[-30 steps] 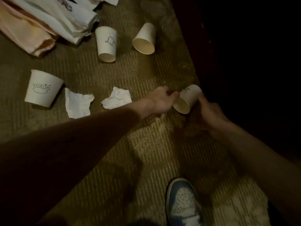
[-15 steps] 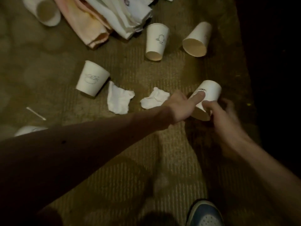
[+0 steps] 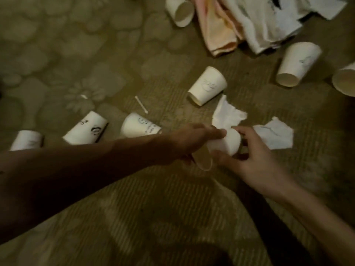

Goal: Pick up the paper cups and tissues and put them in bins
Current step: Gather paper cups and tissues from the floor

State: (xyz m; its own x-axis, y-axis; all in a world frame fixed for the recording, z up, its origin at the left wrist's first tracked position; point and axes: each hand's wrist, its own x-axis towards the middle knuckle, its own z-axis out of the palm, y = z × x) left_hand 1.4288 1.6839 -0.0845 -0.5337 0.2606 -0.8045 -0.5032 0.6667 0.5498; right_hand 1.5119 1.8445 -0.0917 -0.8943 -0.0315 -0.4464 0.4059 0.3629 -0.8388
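Note:
A white paper cup (image 3: 228, 144) lies tilted on its side between my two hands, its mouth turned toward me. My left hand (image 3: 192, 141) grips it near the rim from the left. My right hand (image 3: 251, 158) holds its base, thumb below and fingers curled over the top. Just beyond the hands lie two crumpled white tissues, one (image 3: 226, 114) by my fingertips and one (image 3: 274, 135) to the right. Several more paper cups lie on the carpet, among them one (image 3: 207, 85) behind the tissues, one (image 3: 138, 125) left of my wrist and one (image 3: 297, 64) at the right.
Patterned olive carpet (image 3: 96, 54) covers the floor. Folded peach and white cloths (image 3: 230, 25) are heaped at the top right, with a cup (image 3: 180, 11) beside them. A cotton swab (image 3: 141, 104) lies mid-floor. Two cups (image 3: 86, 129) (image 3: 26, 140) lie at the left.
The view has swung left, bringing more cups into sight. Both hands have carried the cup leftward, over to the nearer tissue; the left hand now wraps over it.

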